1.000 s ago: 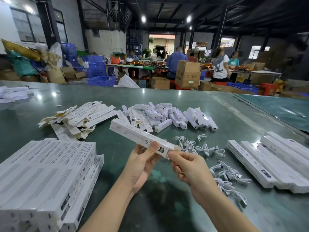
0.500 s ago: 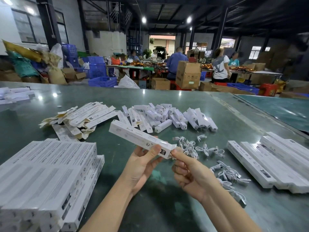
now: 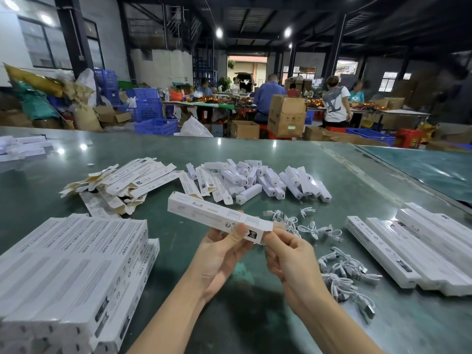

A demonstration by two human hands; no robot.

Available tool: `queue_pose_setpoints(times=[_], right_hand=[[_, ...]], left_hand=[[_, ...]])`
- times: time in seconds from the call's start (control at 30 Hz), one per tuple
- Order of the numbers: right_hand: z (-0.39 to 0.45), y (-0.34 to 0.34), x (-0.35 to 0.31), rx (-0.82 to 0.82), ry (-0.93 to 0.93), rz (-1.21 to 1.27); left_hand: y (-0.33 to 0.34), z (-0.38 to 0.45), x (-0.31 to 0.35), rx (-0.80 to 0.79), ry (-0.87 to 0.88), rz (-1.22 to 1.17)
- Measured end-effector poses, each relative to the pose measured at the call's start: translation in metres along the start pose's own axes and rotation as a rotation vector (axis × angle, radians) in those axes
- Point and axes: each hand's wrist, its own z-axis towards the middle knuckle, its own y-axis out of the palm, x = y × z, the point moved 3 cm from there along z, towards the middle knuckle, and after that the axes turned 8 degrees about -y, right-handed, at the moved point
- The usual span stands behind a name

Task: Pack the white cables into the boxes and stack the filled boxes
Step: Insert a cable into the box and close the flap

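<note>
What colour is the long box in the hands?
White, with small black printed marks, on the long box. The head view shows it best.

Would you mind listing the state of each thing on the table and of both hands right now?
Held box: lifted off the table, near end flap open.
Left hand: grips the held box.
Right hand: fingers at the box's open end.
Loose cables: coiled, unpacked.
Left stack: boxes stacked, closed.
Right boxes: lying in a row.
Flat cartons: unfolded, heaped.

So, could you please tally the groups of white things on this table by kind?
Long-box groups: 2 (left stack, right row)
Flat carton heap: 1
Small-box heap: 1
Loose cable scatter: 1
Unclear far-left pile: 1
Total: 6
</note>
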Motion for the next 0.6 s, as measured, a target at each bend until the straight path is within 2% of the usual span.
queue_pose_setpoints(times=[0.1, 0.4, 0.6], right_hand=[[0.002, -0.002, -0.001, -0.043, -0.037, -0.060], [0.005, -0.001, -0.006, -0.120, -0.412, -0.435], [0.003, -0.007, -0.005, -0.196, -0.536, -0.562]], left_hand=[[-0.001, 0.000, 0.001, -0.007, -0.004, -0.002], [-0.006, 0.005, 0.002, 0.055, -0.012, 0.005], [-0.011, 0.008, 0.003, 0.081, -0.031, -0.036]])
